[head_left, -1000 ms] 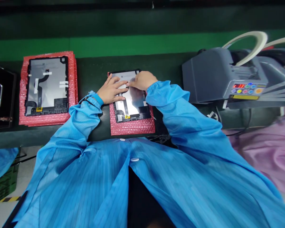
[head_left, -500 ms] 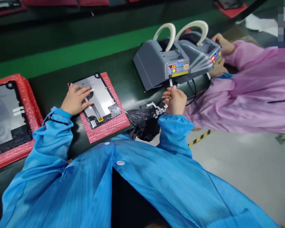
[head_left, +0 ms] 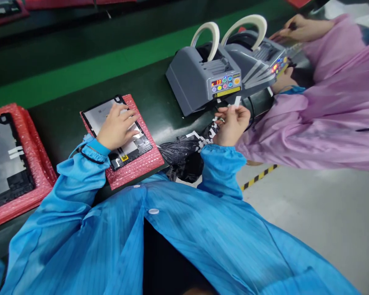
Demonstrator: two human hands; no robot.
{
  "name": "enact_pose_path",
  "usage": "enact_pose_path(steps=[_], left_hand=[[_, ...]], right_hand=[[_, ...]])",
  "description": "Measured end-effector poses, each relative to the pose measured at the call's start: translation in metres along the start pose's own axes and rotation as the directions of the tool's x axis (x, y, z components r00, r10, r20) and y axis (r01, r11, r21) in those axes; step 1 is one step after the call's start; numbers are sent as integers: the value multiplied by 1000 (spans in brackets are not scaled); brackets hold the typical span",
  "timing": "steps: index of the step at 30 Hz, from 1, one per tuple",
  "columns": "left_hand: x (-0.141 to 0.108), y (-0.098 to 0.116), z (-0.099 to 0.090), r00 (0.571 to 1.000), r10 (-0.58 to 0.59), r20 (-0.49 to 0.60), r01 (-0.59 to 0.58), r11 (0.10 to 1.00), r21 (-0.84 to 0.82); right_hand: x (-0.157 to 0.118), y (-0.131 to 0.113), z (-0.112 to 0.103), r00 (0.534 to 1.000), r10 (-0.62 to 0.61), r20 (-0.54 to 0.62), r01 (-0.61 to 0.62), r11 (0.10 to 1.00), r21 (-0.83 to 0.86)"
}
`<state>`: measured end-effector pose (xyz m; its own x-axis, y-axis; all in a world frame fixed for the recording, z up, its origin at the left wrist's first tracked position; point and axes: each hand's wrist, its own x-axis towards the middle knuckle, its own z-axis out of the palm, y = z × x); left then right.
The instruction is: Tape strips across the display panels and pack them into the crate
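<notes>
Spread fingers of my left hand (head_left: 117,127) hover over or rest on a flat screen panel (head_left: 143,144) with a silver back and black edges; whether they touch it I cannot tell. Under the panel lies a red bubble-wrap pouch (head_left: 135,169). My right hand (head_left: 233,127) pinches a short white strip of tape (head_left: 238,100) that sticks up from thumb and finger. Just behind that hand stands a grey tape dispenser (head_left: 199,80) with a lit number display and a cream tape roll on top.
A second dispenser (head_left: 255,69) adjoins the first. At right, a co-worker in a pink sleeve (head_left: 326,123) works close by. A black plastic bag (head_left: 184,151) with white tape bits hangs at the table edge. More panels on red bubble wrap (head_left: 46,164) lie at left.
The tape strip has come away from the dispenser's mouth in my right hand, which moved slightly right. My left hand slid right across the panel. The co-worker's far hand moved back.
</notes>
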<state>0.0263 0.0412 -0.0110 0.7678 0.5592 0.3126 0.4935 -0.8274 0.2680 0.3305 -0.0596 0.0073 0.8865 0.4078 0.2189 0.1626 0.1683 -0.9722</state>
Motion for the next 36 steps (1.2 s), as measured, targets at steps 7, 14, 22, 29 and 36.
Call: enact_pose_path(steps=[7,14,22,29,36], left_hand=[[15,7,15,994,96,-46,-100,991,-87],[24,8,18,989,98,-114,-123,966,-229],[39,33,8,987,-47,-154,-24,900,-435],[18,18,7,946,-312,-89,225,828,-514],[9,12,10,884,-463,-58,343,729,-592]], right_hand=[[28,29,7,989,-140,40,143,987,-74],[23,34,0,925,-355,136,365,930,-52],[-51,-6,39,611,-292,736,377,925,53],[-72,-25,88,515,65,855,-20,998,-64],[-76,-27,109,527,297,796,-250,950,-188]])
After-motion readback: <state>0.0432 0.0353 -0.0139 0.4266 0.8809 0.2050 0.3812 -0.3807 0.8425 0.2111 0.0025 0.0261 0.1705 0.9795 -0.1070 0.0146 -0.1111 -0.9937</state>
